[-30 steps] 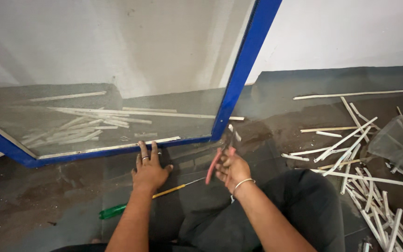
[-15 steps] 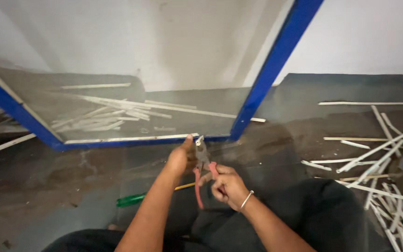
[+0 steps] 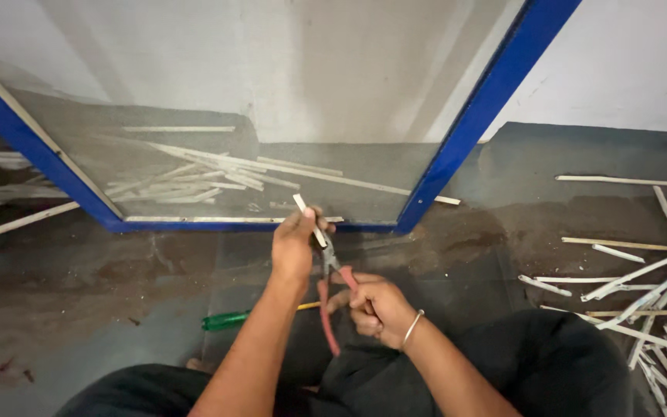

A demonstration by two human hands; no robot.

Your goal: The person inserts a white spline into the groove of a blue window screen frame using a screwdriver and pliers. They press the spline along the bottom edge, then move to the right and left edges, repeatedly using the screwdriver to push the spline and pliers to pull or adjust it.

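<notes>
My left hand (image 3: 293, 245) is closed on a short white strip piece (image 3: 308, 218) close to the bottom rail of a blue-framed glass panel (image 3: 457, 147) that leans against the wall. My right hand (image 3: 376, 305) grips the red handles of a pair of pliers (image 3: 330, 287). The plier jaws point up at the strip, just below my left fingers. A thin white strip (image 3: 218, 220) lies along the inside of the panel's bottom rail.
A green-handled screwdriver (image 3: 233, 318) lies on the dark floor left of my left forearm. Several loose white strips (image 3: 642, 270) are scattered on the floor at the right. More strips (image 3: 194, 181) show behind the glass. My legs in dark trousers fill the bottom.
My left hand has lifted off the floor and taken hold of the short white strip. The pliers in my right hand have moved left and up to it. The view has shifted left.
</notes>
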